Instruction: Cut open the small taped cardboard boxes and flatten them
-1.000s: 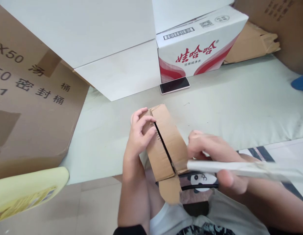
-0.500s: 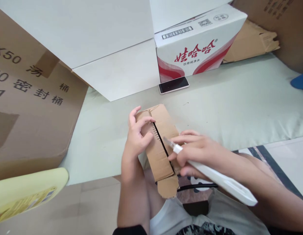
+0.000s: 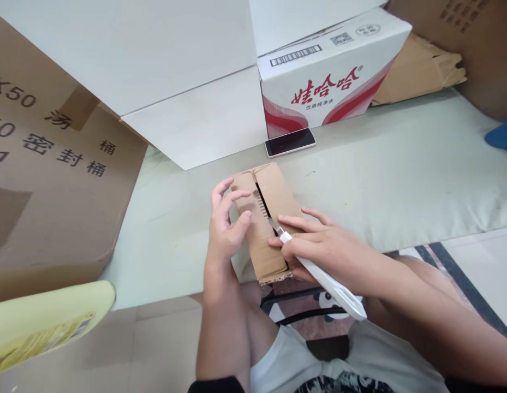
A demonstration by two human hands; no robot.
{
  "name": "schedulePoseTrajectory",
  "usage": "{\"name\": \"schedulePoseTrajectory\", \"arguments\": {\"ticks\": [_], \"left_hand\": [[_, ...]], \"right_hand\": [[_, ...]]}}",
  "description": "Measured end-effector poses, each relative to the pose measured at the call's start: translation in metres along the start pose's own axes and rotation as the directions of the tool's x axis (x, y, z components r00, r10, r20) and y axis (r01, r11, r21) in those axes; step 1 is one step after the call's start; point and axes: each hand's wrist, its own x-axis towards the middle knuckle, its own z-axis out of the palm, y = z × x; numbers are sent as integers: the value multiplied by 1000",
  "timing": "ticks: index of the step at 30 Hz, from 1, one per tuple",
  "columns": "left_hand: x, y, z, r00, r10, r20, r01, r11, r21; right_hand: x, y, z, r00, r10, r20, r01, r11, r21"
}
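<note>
A pale green padded seat [image 3: 400,185] crosses the room, with a big brown printed carton [image 3: 73,213] against its left end. Along its far side stand a plain white box [image 3: 204,134] and a white water carton with red lettering [image 3: 339,76]. At the near edge, about midway along, a small corrugated cardboard box [image 3: 261,256] lies between a seated person's hands, its near end reaching that edge. The left hand [image 3: 226,232] is spread beside the box, thumb and fingers apart and gripping nothing; I cannot tell whether its tips touch the cardboard. The right hand [image 3: 329,243] is closed around a white-handled utility knife [image 3: 329,283], its fingertips resting on the box top. Farther back, at the water carton's foot, lies a smartphone [image 3: 290,143].

Smallest and most worrying is the bare blade [image 3: 274,224], right at the dark slit [image 3: 263,199]. With no firm left-hand hold, the box could twist or tip off the near edge under pressure. A skid could carry the blade into the left thumb; too deep a push might nick whatever is inside.
</note>
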Motion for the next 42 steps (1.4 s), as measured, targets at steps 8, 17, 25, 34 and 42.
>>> {"name": "schedulePoseTrajectory", "arguments": {"ticks": [8, 17, 25, 34, 42], "left_hand": [[-1, 4, 1, 999, -16, 46, 15, 1000, 23], [2, 9, 3, 995, -30, 93, 18, 992, 128], [1, 8, 2, 995, 31, 99, -41, 994, 103], [1, 11, 3, 989, -8, 147, -15, 988, 154], [1, 9, 2, 990, -16, 139, -8, 985, 174]], "right_hand": [[-1, 2, -1, 1000, 19, 6, -19, 999, -27], [-3, 4, -2, 999, 36, 4, -36, 999, -16], [0, 2, -4, 999, 36, 29, -36, 999, -5], [1, 1, -4, 999, 37, 27, -37, 999, 20], [1, 2, -4, 999, 43, 32, -44, 998, 36]]}}
